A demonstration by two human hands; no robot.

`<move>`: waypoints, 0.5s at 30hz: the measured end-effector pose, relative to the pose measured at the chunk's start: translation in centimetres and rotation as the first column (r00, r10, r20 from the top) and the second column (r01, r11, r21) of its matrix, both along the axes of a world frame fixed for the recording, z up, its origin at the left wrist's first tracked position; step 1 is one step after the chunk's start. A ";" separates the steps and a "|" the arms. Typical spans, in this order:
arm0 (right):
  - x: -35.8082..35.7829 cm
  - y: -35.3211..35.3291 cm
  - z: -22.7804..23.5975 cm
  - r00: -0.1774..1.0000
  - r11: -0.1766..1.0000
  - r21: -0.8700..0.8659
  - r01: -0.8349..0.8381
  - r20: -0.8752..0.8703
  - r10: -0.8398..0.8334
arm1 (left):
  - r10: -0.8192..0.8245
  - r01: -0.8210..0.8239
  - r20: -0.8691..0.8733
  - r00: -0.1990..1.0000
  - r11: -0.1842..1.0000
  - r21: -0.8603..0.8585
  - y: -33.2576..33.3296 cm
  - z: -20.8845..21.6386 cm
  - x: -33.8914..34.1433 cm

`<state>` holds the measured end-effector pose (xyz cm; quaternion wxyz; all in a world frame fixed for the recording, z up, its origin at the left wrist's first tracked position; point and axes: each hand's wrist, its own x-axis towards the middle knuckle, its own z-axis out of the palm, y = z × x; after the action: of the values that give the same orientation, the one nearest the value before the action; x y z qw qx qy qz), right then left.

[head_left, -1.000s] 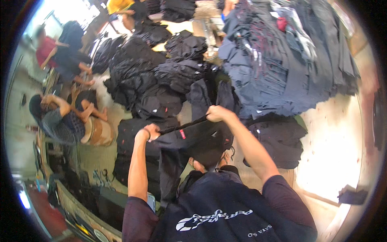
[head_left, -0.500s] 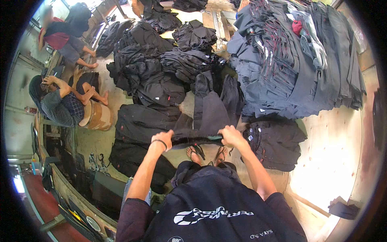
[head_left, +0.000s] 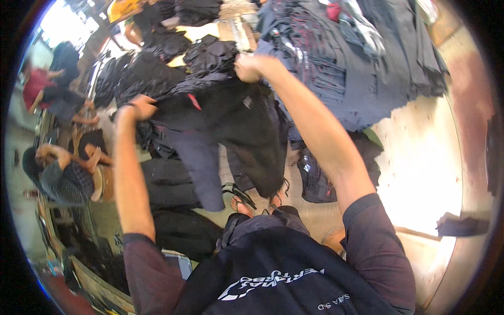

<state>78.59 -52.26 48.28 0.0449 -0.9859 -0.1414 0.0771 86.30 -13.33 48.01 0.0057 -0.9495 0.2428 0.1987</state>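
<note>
A pair of black trousers point(head_left: 231, 123) hangs spread out between my two hands, its legs falling toward my feet. My left hand point(head_left: 142, 106) is closed on one end of the waist, and my right hand point(head_left: 249, 68) grips the other end, farther out and higher in the picture. A small red tag point(head_left: 195, 101) and a pale label point(head_left: 247, 102) show near the top of the cloth. Both hands are slightly blurred. Behind the trousers, part of the garment heap is hidden.
Heaped black garments point(head_left: 142, 73) lie ahead, and a tall stack of dark trousers point(head_left: 336, 79) fills the far right. Beside my feet are a smaller black pile point(head_left: 317, 178) and black garments point(head_left: 170, 184). Co-workers sit at left, one in a striped top point(head_left: 65, 178); another person wears yellow point(head_left: 126, 9).
Both hands have moved forward and farther apart, raising the trousers from near my feet and spreading them open. The head view has shifted, and a person in yellow now shows at the far left.
</note>
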 end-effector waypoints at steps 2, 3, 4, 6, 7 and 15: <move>1.2 0.3 9.7 0.979 0.989 0.130 0.073 0.179 -0.095 | 0.115 -0.068 0.353 0.928 0.987 -0.143 0.2 7.5 -0.9; 0.5 0.9 11.4 0.947 0.972 0.216 0.093 0.284 -0.153 | 0.253 -0.036 0.505 0.825 0.915 -0.401 0.0 9.2 -2.3; -0.4 1.5 12.9 0.914 0.948 0.298 0.110 0.345 -0.214 | 0.353 0.120 0.637 0.686 0.807 -0.578 -0.7 8.5 -4.4; -5.7 4.8 4.5 0.679 0.930 0.366 0.044 0.671 -0.297 | 0.351 0.286 0.791 0.501 0.795 -0.535 -2.4 1.3 -8.9; -8.1 6.3 -1.2 0.604 0.926 0.377 0.024 0.732 -0.314 | 0.229 0.182 0.735 0.638 0.883 -0.433 -3.3 -4.5 -11.0; -18.0 5.7 -28.0 0.559 0.905 0.077 0.419 -0.807 -0.190 | 0.150 0.045 -0.592 0.792 0.952 0.302 4.7 -29.9 -13.1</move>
<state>60.57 -46.55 20.31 0.2436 -0.8459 0.0578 0.4709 73.15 -8.65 18.12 0.0658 -0.8291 0.1717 0.5279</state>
